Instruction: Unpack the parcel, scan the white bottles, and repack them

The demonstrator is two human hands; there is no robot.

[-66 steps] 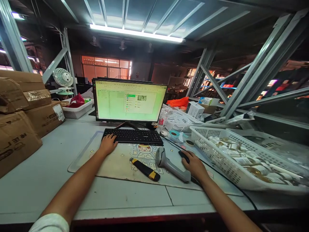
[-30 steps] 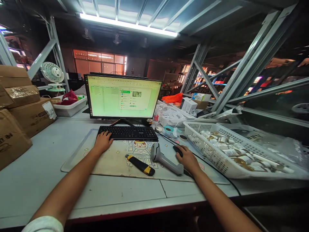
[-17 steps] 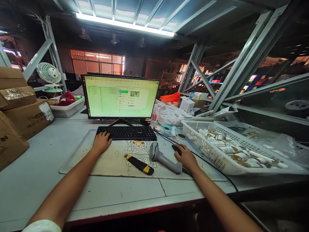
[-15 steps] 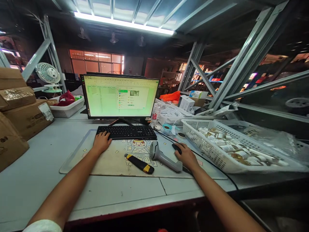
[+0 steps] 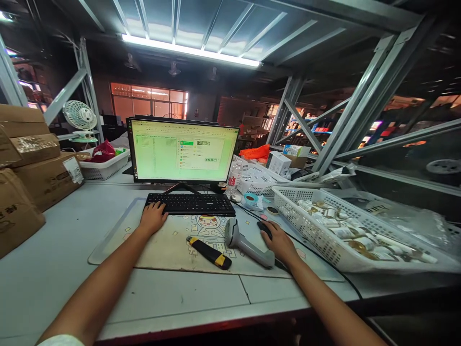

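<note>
My left hand [image 5: 152,218] lies with its fingers spread on the left end of the black keyboard [image 5: 194,203]. At the right, my right hand [image 5: 279,240] is wrapped over a black computer mouse [image 5: 265,229] on the desk mat [image 5: 158,252]. Between my hands rest a grey barcode scanner [image 5: 248,246] and a black and yellow box cutter [image 5: 209,253]. Behind the keyboard stands a monitor [image 5: 154,154], lit with a spreadsheet and a chat window over it.
Cardboard boxes [image 5: 46,182] are stacked at the left, near a white basket [image 5: 104,168] and a small fan [image 5: 79,116]. A white perforated crate [image 5: 306,221] of small bottles stands at the right. A plastic bottle [image 5: 233,178] and a blue tape roll [image 5: 250,199] sit beside the monitor.
The pop-up window on the monitor shows different content, with larger green text at its lower right. The whole view has shifted slightly. Both hands keep their places on keyboard and mouse.
</note>
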